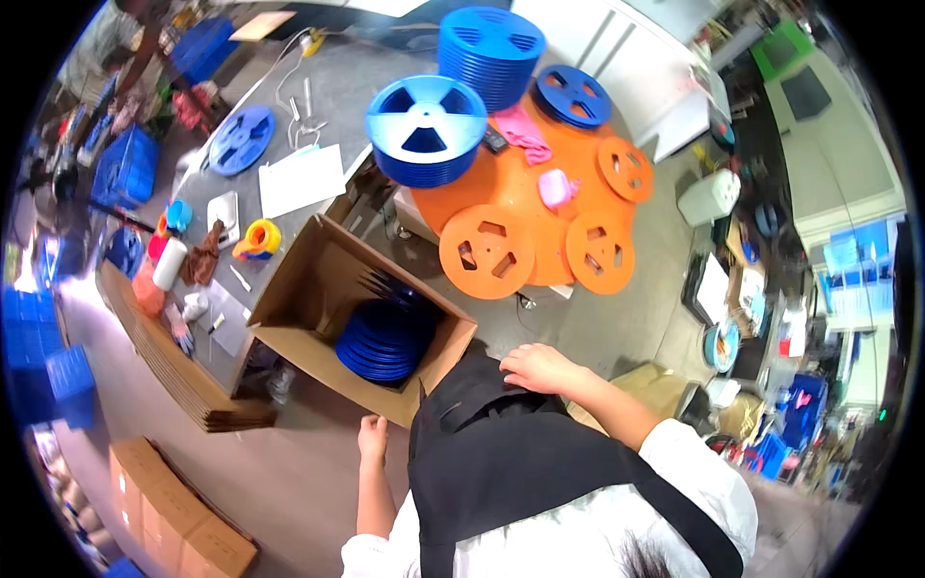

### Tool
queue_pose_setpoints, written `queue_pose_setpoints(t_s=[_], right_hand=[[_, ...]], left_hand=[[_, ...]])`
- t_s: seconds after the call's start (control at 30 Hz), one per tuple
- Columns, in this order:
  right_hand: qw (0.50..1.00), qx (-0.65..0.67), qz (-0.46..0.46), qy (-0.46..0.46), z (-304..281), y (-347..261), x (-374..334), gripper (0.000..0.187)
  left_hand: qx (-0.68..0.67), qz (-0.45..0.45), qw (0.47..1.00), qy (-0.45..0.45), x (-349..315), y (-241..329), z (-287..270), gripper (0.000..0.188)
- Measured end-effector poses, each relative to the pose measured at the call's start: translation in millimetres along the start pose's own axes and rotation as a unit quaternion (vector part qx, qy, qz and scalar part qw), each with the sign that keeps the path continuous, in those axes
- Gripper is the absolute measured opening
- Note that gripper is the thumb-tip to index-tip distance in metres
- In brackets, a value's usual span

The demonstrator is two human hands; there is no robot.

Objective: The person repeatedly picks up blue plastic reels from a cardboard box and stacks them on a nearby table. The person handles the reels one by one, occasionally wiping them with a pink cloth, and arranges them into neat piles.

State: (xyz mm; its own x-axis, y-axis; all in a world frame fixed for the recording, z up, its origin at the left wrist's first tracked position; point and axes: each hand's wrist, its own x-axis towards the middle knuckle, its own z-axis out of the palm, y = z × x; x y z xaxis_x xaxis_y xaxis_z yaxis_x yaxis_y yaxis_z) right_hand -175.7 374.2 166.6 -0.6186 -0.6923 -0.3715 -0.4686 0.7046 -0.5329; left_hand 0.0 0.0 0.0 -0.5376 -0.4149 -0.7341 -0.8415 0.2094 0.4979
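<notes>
Just below the near edge of an open cardboard box point(318, 364), my left hand point(374, 438) hangs with its fingers curled and nothing seen in them. My right hand point(533, 368) rests on the black apron at my lap, fingers stretched out and holding nothing. Inside the box stands a stack of dark blue plastic reels point(374, 345), with more blue reels leaning beside it. Beyond the box, an orange table point(453, 197) carries a short stack of blue reels point(424, 135), a taller blue stack point(493, 53) and several orange reel-like discs point(487, 252).
On the grey workbench point(337, 87) at left lie a blue reel point(242, 141), white paper point(302, 181) and a yellow tape dispenser point(258, 239). Flattened cardboard point(183, 366) leans beside the bench. Closed cartons point(173, 511) stand lower left. A white jug point(708, 199) stands at right.
</notes>
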Motion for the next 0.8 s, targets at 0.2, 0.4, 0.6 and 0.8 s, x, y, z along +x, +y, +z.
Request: queue_pose_setpoints(t_s=[0.2, 0.4, 0.6, 0.8], right_hand=[[0.992, 0.064, 0.031, -0.105, -34.9, 40.2, 95.0, 0.026], [0.976, 0.190, 0.064, 0.083, -89.9, 140.4, 262.0, 0.042], [0.965, -0.142, 0.020, 0.220, -149.6, 176.0, 429.1, 0.066], [0.982, -0.145, 0.116, -0.035, -147.6, 225.1, 479.9, 0.072]], left_hand=[[-0.114, -0.134, 0.983, -0.042, -13.3, -3.9, 19.5, 0.030], [-0.263, -0.182, 0.946, 0.045, -37.7, 15.2, 62.7, 0.027], [-0.121, -0.207, 0.969, 0.054, -41.7, -15.8, 126.9, 0.029], [-0.300, -0.267, 0.909, 0.107, 47.6, -7.8, 156.5, 0.029]])
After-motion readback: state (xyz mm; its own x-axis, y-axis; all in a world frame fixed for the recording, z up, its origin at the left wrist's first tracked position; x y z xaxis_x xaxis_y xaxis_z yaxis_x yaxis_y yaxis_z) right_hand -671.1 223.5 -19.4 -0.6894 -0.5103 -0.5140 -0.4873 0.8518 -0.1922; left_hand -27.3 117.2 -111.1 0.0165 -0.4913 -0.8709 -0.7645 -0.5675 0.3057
